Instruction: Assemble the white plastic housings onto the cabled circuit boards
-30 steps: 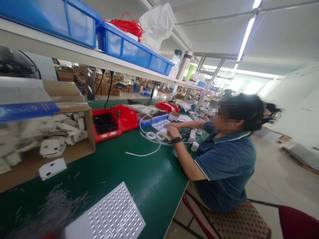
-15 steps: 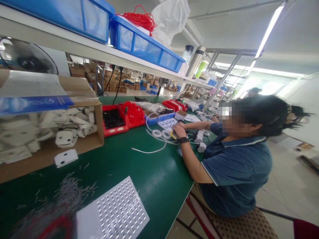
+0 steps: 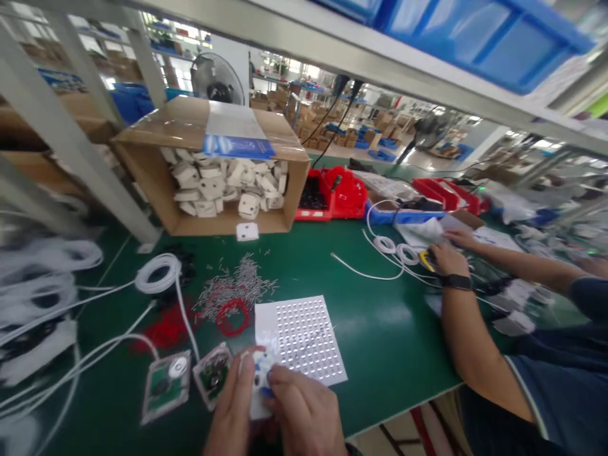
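Note:
At the bottom middle, my left hand is closed round the side of a small white piece with blue spots, probably a plastic housing. My right hand pinches at its right side, where a bit of blue shows by the fingertips. Just beyond lies a white sheet with rows of shiny round dots. Left of my hands are an open device with a green circuit board and a second open device, both near white cables. Motion blur hides fine detail.
A cardboard box of white housings stands at the back, beside red bins. Loose screws or pins, red pieces and coiled white cable lie leftward. A co-worker's hand works at right, under an overhead shelf.
The view has swung left and down from the co-worker to my own bench. My two hands and the white piece between them have come into view.

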`<state>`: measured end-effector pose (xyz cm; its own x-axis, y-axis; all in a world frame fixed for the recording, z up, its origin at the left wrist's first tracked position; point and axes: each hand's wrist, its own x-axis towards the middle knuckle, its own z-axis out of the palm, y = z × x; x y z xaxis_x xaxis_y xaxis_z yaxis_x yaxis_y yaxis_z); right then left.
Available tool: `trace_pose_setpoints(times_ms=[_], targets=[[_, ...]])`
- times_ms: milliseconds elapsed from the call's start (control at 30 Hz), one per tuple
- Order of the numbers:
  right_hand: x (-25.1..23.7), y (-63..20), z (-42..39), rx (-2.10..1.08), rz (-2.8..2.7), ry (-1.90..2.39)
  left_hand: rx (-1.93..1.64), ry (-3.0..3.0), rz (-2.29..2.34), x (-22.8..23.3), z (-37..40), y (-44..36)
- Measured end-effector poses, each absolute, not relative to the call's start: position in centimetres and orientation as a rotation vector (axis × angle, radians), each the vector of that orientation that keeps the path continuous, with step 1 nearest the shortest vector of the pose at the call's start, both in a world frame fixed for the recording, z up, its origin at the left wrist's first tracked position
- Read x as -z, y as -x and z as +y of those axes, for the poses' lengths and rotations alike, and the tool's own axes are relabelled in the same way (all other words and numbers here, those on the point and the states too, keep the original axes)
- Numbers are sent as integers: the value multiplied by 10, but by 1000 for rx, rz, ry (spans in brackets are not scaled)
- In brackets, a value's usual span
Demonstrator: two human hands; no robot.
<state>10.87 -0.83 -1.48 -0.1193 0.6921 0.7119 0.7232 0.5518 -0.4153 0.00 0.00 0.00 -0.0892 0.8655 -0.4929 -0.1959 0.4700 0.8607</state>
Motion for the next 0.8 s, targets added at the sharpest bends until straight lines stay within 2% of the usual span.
trace_pose_setpoints(times_ms=[133,467,800], targets=[[5,-115,-6,-24,-1929,1190,-975,-499,1268,0,4,-2],[8,-114,-9,-165,-1937,1248,-919,-615,1187,9,3,5],[2,-115,-7,-126,-1936,1251,-922,-615,1182,5,4,3]])
